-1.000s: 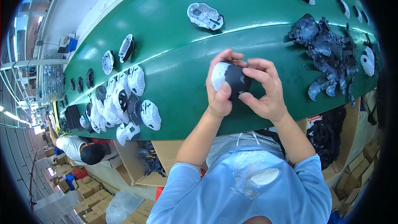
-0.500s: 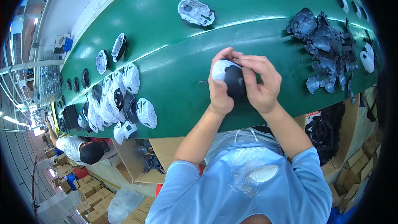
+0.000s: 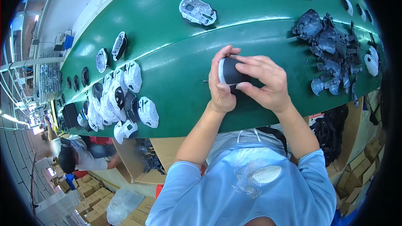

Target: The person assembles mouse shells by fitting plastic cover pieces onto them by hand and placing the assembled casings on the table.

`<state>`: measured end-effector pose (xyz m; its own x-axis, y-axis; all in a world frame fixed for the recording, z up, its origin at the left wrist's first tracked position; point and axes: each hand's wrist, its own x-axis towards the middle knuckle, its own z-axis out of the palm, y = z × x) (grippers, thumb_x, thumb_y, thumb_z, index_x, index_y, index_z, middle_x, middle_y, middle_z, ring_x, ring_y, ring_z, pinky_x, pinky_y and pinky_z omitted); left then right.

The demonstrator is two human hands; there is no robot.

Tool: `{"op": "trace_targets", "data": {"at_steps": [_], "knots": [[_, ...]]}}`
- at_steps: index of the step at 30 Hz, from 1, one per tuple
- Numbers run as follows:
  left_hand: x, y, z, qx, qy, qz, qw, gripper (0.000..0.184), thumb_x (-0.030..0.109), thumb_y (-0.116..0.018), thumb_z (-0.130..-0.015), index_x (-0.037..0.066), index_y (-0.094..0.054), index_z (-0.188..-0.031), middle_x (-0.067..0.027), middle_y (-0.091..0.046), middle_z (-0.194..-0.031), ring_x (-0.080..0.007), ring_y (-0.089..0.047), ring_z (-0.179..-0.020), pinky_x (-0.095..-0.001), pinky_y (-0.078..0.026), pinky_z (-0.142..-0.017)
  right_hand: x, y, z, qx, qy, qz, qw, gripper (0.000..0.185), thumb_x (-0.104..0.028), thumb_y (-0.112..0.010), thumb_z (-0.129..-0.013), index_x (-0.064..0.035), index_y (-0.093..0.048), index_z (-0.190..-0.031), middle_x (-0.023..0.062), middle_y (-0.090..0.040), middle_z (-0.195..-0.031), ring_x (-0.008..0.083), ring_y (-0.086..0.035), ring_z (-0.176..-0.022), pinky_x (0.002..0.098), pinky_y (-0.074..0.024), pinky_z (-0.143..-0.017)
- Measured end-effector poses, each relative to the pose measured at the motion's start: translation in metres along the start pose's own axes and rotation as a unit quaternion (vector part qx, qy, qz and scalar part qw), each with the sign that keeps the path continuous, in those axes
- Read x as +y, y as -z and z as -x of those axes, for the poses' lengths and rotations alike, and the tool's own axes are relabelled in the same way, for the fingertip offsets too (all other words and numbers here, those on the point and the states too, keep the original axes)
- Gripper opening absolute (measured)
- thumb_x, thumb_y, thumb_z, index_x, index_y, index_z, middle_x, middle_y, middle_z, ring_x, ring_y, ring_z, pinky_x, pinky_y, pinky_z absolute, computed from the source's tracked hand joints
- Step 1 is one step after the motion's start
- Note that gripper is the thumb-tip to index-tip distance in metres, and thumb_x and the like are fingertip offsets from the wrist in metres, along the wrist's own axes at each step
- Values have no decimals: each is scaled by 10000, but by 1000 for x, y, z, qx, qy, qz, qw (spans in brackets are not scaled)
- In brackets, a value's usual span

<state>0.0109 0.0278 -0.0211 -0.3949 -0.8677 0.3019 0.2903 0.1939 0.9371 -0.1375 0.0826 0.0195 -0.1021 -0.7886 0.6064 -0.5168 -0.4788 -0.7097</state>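
One domed shell (image 3: 231, 72), held two-handed

Position: just above the green bench (image 3: 176, 88). White edge points toward the left hand (image 3: 221, 94); dark dome extends toward the right hand (image 3: 270, 84). Long axis: cannot tell, ends covered by fingers. Appearance: smooth black, curved, bordered by a narrow white band. Left hand cups the white side; right thumb and fingers grasp the dark side.

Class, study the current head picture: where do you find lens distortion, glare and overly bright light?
Head view: the green table bows and the corners go black, suggesting a wide lens; head view: a pale glare line crosses the tabletop; head view: light strips at far left wash out, while the held black-and-white shell stays readable.
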Motion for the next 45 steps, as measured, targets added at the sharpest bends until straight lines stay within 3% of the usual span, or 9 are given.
{"op": "trace_targets", "data": {"at_steps": [6,11,14,15,19,23,35,38,45], "knots": [[-4,-3,3,3,13,5,1000,1019,831,-383,-911,-23,-390,-1467,-212,-519,-1381,-290,-570,-1207,-441,-495,-1020,-3,-20,14,-16,-20,13,1000,391,-184,-761,-853,-101,-728,-1233,180,-661,-1337,339,-665,-1155,451,-498,-1002],[-4,5,2,-14,95,110,989,727,612,-459,-1011,-14,-457,-1382,-216,-535,-1393,-351,-598,-1221,-488,-499,-1049,-5,-29,43,-114,-80,68,988,651,-255,-638,-943,-45,-439,-1526,189,-358,-1624,372,-356,-1494,590,-247,-1187],[-8,5,-8,47,142,452,879,613,550,-481,-1001,36,-506,-1335,-156,-574,-1331,-399,-603,-1191,-542,-473,-1066,-19,-10,19,-137,-16,159,978,650,-262,-643,-939,-48,-453,-1522,185,-352,-1629,384,-309,-1517,607,-205,-1191],[-2,8,-15,17,114,457,882,606,541,-494,-994,44,-505,-1340,-150,-579,-1322,-400,-604,-1186,-541,-474,-1064,-19,-7,20,-48,-44,147,987,577,-259,-675,-940,-36,-515,-1447,185,-489,-1510,343,-488,-1385,506,-388,-1100],[13,5,-25,-41,61,506,859,560,457,-576,-948,29,-536,-1307,-180,-598,-1304,-405,-633,-1165,-545,-427,-1123,-12,-28,34,35,-320,-370,872,319,-280,-727,-968,-36,-608,-1137,3,-594,-968,83,-542,-790,242,-470,-715],[2,5,-25,-131,59,532,834,563,500,-570,-964,56,-534,-1309,-159,-586,-1334,-416,-609,-1192,-573,-311,-1199,4,-20,47,-76,-397,-529,746,329,-285,-741,-961,-26,-617,-1121,-22,-615,-920,65,-558,-771,225,-457,-714],[9,8,-24,-100,56,413,904,634,509,-622,-914,7,-552,-1296,-219,-579,-1391,-405,-637,-1175,-554,-390,-1154,-3,-24,47,-78,-294,-264,915,569,-302,-854,-815,-8,-582,-1219,69,-641,-995,119,-620,-813,262,-505,-686],[34,4,-15,-64,105,60,991,564,465,-586,-909,-51,-628,-1131,-250,-611,-1340,-386,-605,-1252,-493,-439,-1104,-7,-31,36,59,-255,-395,881,580,-286,-830,-827,-16,-550,-1257,74,-634,-1054,131,-617,-918,278,-508,-785],[23,5,2,88,1,-127,988,332,300,-596,-929,-20,-618,-844,-38,-614,-723,-121,-551,-663,-285,-447,-587,-6,-21,15,-7,-246,-317,916,405,-220,-793,-821,-32,-568,-1100,14,-589,-865,81,-543,-791,270,-476,-719]]}}
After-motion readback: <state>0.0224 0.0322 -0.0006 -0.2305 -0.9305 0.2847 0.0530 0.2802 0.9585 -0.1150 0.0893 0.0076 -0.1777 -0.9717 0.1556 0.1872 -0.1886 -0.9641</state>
